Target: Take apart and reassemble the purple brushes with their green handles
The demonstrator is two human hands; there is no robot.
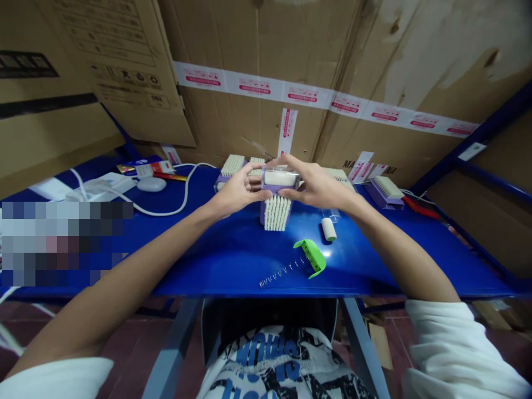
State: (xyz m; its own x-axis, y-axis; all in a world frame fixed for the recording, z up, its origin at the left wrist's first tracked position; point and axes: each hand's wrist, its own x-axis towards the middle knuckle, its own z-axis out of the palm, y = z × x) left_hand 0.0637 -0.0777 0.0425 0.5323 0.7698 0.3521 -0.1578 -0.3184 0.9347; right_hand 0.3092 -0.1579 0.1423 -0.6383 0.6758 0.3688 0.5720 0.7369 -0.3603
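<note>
Both hands hold a purple brush (pixel 277 213) with rows of cream bristles and a clear case (pixel 281 176) at its upper end. Inside that case lies a white cylinder. My left hand (pixel 243 188) is closed on the left side, its thumb on the purple edge below the case. From the right, my right hand (pixel 313 183) grips the other side with its thumb near the left one. On the table in front lie a bright green plastic piece (pixel 313 258), a thin wavy metal piece (pixel 282 271) beside it, and a white roller (pixel 328 229).
Similar brushes stand at the back of the blue table (pixel 208 266), one at the right (pixel 386 192). A white cable (pixel 183 205), power strip (pixel 108 185) and white rounded object (pixel 151 184) lie left. Cardboard (pixel 257 50) walls the back. A red item (pixel 419 207) lies far right.
</note>
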